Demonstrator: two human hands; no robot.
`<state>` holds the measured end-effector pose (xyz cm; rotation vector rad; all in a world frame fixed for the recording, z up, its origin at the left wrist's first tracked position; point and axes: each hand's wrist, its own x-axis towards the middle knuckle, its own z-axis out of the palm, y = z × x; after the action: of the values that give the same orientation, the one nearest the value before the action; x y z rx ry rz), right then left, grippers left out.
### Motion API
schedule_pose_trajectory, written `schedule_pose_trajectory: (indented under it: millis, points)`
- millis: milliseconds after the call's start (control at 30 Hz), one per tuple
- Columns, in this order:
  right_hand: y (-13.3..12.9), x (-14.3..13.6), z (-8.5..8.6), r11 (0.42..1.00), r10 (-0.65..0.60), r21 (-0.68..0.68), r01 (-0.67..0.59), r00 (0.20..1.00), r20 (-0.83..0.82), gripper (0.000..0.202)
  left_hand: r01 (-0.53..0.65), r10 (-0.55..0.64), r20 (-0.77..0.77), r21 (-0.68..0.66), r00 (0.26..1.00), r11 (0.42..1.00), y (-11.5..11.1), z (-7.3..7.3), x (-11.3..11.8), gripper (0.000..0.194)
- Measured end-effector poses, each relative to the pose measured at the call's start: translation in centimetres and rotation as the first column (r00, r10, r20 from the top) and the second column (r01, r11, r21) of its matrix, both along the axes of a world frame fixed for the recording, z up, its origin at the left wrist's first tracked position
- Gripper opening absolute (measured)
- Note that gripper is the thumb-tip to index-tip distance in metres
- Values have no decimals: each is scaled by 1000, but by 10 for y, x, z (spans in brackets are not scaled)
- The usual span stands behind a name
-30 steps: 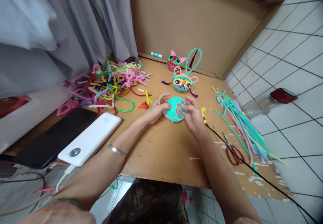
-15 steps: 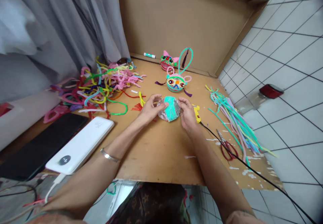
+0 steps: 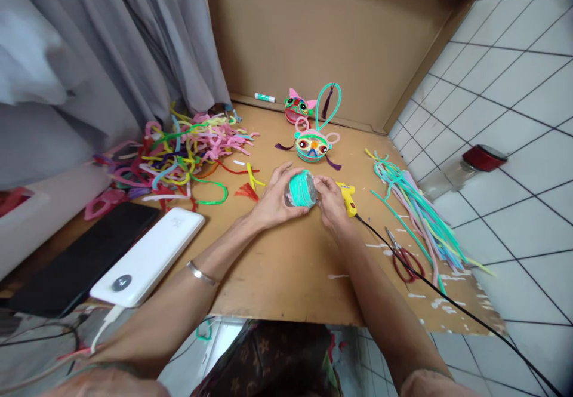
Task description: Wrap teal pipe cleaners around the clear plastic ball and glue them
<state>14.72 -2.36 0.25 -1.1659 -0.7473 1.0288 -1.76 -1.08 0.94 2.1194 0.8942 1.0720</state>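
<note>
A clear, rounded plastic piece wrapped in turquoise pipe cleaner [image 3: 301, 190] is held above the table's middle. My left hand [image 3: 278, 199] grips it from the left, with the thumb below and the fingers behind. On the other side, my right hand [image 3: 330, 200] is closed with its fingertips at the piece's right edge; what they pinch there is too small to make out. A yellow glue gun [image 3: 347, 200] lies just beyond my right hand. Behind the held piece stands a lion-head figure [image 3: 312, 145] of pipe cleaners, and a second, red and green figure [image 3: 297, 108] is further back.
Tangled pipe cleaners [image 3: 188, 152] pile up at the left, behind a white power bank [image 3: 150, 257] and a black phone [image 3: 80, 259]. Red-handled scissors [image 3: 407, 264] and straight pipe cleaners [image 3: 418, 218] lie right, crossed by a black cord [image 3: 452, 305]. A cardboard panel [image 3: 331, 39] rises behind.
The turquoise-wrapped piece has been turned and tilted between my hands. My left hand now wraps further round it, and my right fingers have closed in at its right edge.
</note>
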Motion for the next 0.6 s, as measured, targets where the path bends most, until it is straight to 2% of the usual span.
schedule_pose_trajectory:
  millis: [167,267,333,400,500,600]
  points:
    - [-1,-3,-2,998,61,-23,-60,998,32,34,-28,29,-19,17,999,999,0,5,-2,79]
    - [-8,-5,2,998,-47,45,41,985,164,28,-69,68,-33,-26,997,997,-1,7,-2,78]
    - [-18,-7,8,976,-188,169,138,923,337,19,-118,116,-38,-49,993,992,-1,7,-1,79]
    - [-31,-10,14,950,-275,273,150,814,511,13,-156,154,-41,-55,987,986,-1,7,1,79]
    - [-49,-16,18,945,-259,322,46,708,657,16,-179,177,-50,-42,983,983,-1,6,2,78]
    - [-56,-22,16,939,-238,342,-28,666,707,21,-190,188,-62,-21,980,982,-2,5,2,75]
